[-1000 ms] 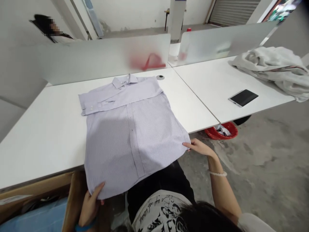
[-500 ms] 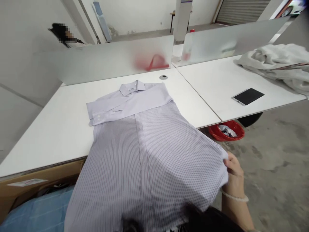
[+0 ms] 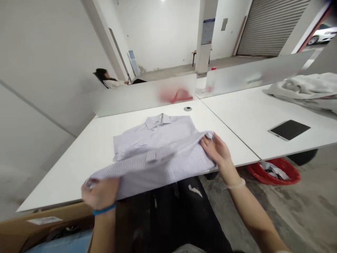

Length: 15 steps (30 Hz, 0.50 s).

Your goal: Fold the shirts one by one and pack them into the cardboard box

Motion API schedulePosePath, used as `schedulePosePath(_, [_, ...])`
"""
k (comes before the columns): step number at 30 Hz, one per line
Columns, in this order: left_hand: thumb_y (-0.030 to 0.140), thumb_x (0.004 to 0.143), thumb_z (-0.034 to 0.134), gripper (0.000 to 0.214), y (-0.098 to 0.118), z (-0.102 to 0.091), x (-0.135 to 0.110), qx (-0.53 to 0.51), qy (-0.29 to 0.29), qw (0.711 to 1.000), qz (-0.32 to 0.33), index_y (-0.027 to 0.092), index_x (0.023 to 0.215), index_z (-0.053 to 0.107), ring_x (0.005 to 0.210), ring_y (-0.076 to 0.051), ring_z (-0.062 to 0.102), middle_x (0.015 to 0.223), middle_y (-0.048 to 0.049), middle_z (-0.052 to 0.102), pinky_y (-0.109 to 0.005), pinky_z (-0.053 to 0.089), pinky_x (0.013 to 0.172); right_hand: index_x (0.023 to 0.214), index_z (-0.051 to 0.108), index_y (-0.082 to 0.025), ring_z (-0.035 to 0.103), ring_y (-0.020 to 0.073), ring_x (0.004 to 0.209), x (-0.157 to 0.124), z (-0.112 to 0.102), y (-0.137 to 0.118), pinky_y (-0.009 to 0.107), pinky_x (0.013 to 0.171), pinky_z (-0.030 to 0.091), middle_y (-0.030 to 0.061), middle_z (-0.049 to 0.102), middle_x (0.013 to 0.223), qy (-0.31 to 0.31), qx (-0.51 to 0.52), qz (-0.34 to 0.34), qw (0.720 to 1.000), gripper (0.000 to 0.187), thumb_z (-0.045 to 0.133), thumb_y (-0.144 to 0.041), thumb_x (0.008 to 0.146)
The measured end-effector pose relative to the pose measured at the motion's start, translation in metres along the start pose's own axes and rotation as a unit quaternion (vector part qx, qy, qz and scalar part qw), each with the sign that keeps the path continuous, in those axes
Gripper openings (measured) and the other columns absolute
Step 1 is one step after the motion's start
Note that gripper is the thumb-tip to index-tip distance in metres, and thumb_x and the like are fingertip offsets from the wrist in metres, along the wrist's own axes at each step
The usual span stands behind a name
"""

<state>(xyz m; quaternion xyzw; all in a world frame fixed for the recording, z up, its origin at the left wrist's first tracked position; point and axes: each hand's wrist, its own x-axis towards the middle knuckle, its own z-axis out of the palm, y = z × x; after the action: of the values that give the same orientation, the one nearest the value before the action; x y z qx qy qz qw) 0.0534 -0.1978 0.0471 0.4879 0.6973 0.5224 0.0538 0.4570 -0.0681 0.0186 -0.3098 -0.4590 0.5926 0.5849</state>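
A pale lilac striped shirt (image 3: 168,131) lies on the white table (image 3: 71,158), collar toward the far side and sleeves laid across its upper part. Its lower part is lifted and doubled up toward the collar, sagging between my hands. My left hand (image 3: 100,192), with a blue wristband and a little motion blur, is closed on the shirt's left hem corner near the table's front edge. At the other end, my right hand (image 3: 217,149), wearing a pale bracelet, pinches the right hem corner just above the table.
A tablet (image 3: 289,130) and a heap of white cloth (image 3: 305,87) rest on the right-hand table. Below stands a red bin (image 3: 285,179); an open cardboard box (image 3: 71,214) is at lower left. Frosted dividers (image 3: 142,96) line the back, with a seated person (image 3: 113,82) beyond.
The shirt's lower part, earlier hanging toward me off the table, is now raised and doubled over. My left hand has come into view, my right hand moved forward, and the camera tilted up.
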Motion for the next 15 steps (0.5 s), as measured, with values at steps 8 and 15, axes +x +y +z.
schedulePosePath(8, [0.049,0.09,0.029,0.054,0.022,0.09,0.115,0.087,-0.155,0.983,0.048,0.016,0.128,0.051,0.127,-0.026,0.045,0.133,-0.0174,0.052,-0.045,0.034,0.104,0.13,0.047,-0.018,0.047,0.0208,0.125,0.164,0.055,0.041,0.044,0.108,0.031,0.012,0.05,0.136,-0.028,-0.362,-0.064,0.929,0.046,0.027,-0.041,0.096])
schedulePosePath(15, [0.058,0.083,0.041,0.061,-0.026,0.12,0.094,0.237,-0.217,0.947,0.029,0.017,0.127,0.055,0.137,-0.037,0.027,0.141,-0.019,0.043,-0.057,0.013,0.109,0.133,0.049,-0.019,0.02,0.0321,0.14,0.174,0.042,0.085,0.059,0.11,0.005,0.0137,0.034,0.148,-0.106,-0.677,-0.063,0.725,0.048,0.045,-0.043,0.092])
